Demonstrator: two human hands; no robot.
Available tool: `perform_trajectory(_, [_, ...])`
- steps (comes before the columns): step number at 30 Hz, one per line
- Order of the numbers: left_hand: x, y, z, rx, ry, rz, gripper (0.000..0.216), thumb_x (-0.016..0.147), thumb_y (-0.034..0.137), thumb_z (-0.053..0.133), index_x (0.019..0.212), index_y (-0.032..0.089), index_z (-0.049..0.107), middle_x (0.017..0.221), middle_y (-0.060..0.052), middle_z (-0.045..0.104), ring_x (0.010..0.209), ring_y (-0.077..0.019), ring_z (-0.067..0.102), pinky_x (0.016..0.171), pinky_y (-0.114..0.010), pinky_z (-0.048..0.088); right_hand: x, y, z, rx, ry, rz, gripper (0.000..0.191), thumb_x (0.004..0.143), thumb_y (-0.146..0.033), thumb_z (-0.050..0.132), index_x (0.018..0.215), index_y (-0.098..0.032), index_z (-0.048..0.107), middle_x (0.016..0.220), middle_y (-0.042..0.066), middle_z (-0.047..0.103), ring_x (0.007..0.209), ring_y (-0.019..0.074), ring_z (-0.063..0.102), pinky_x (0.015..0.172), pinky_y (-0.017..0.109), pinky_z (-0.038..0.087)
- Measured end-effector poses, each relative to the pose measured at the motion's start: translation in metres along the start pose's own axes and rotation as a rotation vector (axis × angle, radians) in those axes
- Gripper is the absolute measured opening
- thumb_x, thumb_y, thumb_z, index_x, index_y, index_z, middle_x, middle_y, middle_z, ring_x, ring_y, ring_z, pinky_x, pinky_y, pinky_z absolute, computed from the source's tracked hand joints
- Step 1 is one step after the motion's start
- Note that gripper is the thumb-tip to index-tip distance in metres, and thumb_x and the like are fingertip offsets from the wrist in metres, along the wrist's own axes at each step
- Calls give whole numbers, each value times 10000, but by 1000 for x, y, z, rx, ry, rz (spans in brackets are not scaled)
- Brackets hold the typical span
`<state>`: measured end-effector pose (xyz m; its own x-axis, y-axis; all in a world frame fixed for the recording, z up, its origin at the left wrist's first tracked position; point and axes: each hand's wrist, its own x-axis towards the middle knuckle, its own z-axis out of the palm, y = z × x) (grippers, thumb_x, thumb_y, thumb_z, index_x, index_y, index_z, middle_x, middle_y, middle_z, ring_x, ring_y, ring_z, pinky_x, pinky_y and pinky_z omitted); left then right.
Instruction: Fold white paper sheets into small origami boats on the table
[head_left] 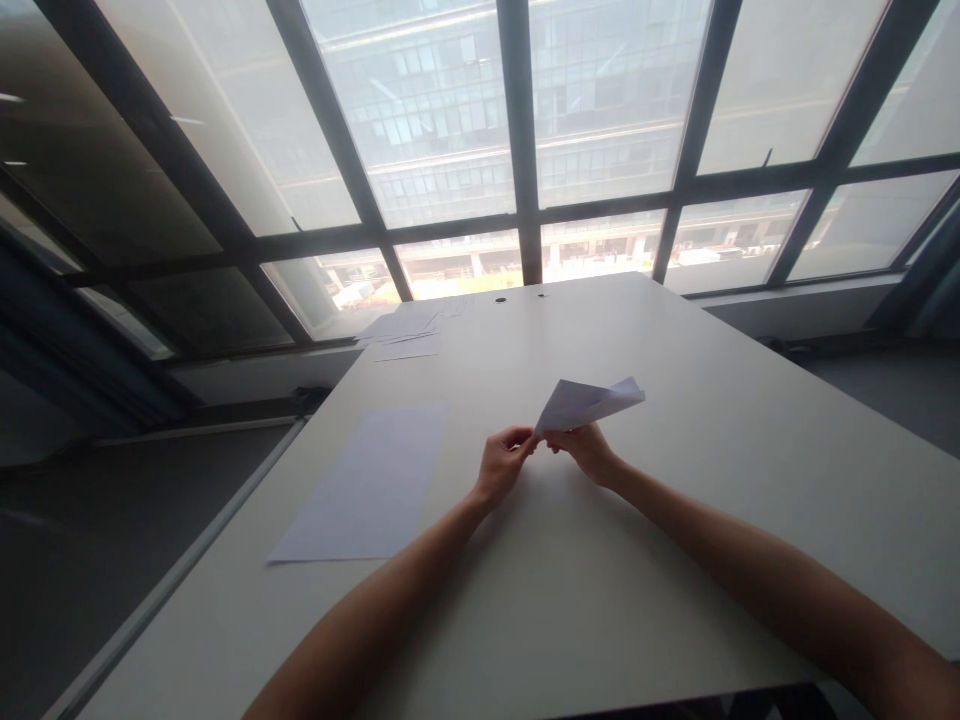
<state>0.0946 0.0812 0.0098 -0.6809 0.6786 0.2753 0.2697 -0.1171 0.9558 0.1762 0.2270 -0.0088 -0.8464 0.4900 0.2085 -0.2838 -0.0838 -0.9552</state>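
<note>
A folded white paper (pixel 589 402), shaped like a pointed wedge, is held just above the white table (pixel 675 500) near its middle. My left hand (pixel 504 462) pinches the paper's narrow near tip with thumb and fingers. My right hand (pixel 589 450) grips the same end from the right, under the fold. The wider end of the paper points right and away from me.
A flat white sheet (pixel 367 482) lies on the table to the left of my hands. Several more sheets (pixel 405 335) lie at the far left corner. Two small round holes (pixel 501 298) sit near the far edge. Large windows rise beyond the table.
</note>
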Motion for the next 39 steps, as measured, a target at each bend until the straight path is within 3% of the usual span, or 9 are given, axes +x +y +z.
perform_trajectory(5, [1, -8, 0, -15, 44, -88, 335, 766, 457, 745, 825, 128, 762, 696, -60, 697, 653, -161, 606, 633, -266, 467, -1, 0, 0, 67, 16, 72, 154, 636, -255, 773, 713, -170, 669, 617, -6, 619, 545, 124, 526, 514, 275, 418])
perform_trajectory(11, [2, -4, -1, 102, 58, -3, 304, 791, 435, 720, 815, 135, 758, 636, -36, 672, 580, -139, 572, 568, -246, 440, -3, -1, 2, 155, -40, 116, 198, 635, -283, 807, 750, -184, 680, 681, 4, 632, 596, 133, 533, 539, 280, 409])
perform_trajectory(18, [-2, -7, 3, 74, 7, -28, 297, 789, 423, 721, 835, 131, 748, 702, -56, 706, 635, -158, 622, 613, -259, 481, -2, -5, 2, 238, 78, 115, 225, 626, -288, 813, 694, -197, 619, 656, -20, 582, 562, 108, 450, 542, 282, 370])
perform_trajectory(23, [0, -9, 0, 126, -46, -83, 316, 826, 436, 683, 802, 126, 736, 701, -67, 700, 645, -166, 631, 609, -262, 484, -1, -3, 2, 199, 66, 112, 228, 617, -285, 802, 674, -195, 601, 613, -28, 553, 540, 107, 429, 523, 277, 353])
perform_trajectory(28, [0, -4, 2, 129, -18, 68, 373, 855, 404, 669, 1145, 172, 708, 971, -90, 687, 865, -191, 649, 727, -286, 517, -2, 1, 5, 14, 68, 47, 239, 641, -344, 790, 665, -189, 610, 551, -36, 508, 509, 103, 380, 477, 264, 295])
perform_trajectory(32, [0, -1, 1, 211, 56, 194, 252, 850, 379, 684, 1011, 207, 773, 809, -47, 650, 771, -163, 600, 700, -270, 485, -4, 4, 6, -41, 54, 72, 259, 632, -361, 800, 690, -190, 615, 568, -36, 520, 515, 106, 391, 468, 259, 298])
perform_trajectory(37, [4, -6, -4, 115, 79, 155, 224, 832, 357, 703, 963, 194, 783, 797, -49, 676, 716, -158, 597, 642, -263, 461, -1, 5, 0, -6, -34, 42, 227, 669, -350, 781, 714, -180, 638, 581, -27, 550, 508, 109, 450, 465, 257, 350])
perform_trajectory(39, [7, -9, -7, 84, 78, 135, 222, 824, 360, 707, 935, 184, 784, 830, -61, 695, 746, -170, 613, 665, -273, 470, 1, 4, -4, 51, 1, 23, 228, 685, -355, 776, 747, -180, 644, 597, -19, 574, 520, 115, 480, 471, 259, 369])
